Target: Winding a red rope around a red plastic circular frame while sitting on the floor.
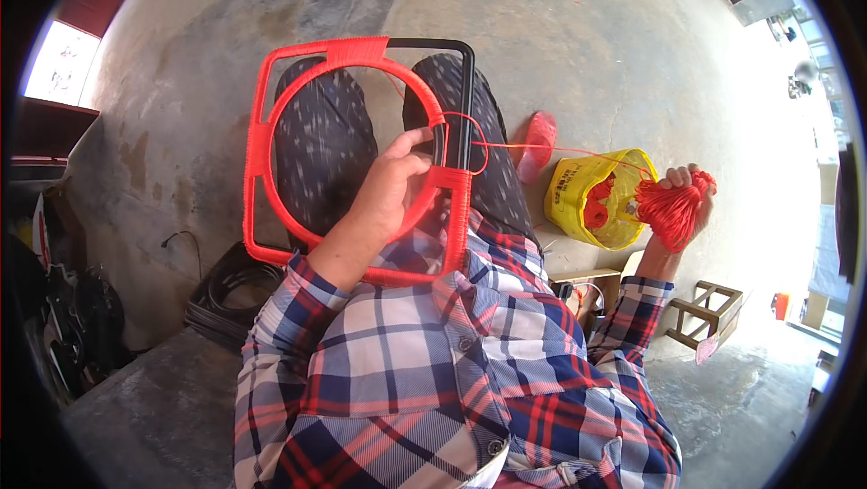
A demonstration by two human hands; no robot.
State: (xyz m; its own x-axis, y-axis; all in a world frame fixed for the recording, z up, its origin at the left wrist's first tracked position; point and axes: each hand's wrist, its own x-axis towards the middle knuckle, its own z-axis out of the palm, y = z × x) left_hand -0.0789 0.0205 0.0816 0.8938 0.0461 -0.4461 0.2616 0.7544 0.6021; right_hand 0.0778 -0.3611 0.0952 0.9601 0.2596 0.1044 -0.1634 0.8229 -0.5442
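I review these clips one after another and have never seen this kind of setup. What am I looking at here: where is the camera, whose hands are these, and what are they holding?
There is one picture, from a fisheye camera on a seated person's head, looking down; edges bend near the rim. Both hands are that person's own. The left hand grips a metal frame resting on the lap, a ring inside a square, mostly wrapped in red cord, with a black part still bare. The right hand holds a bundle of red cord out to the side, one strand running to the frame. A yellow bag of red cord sits on the concrete floor.
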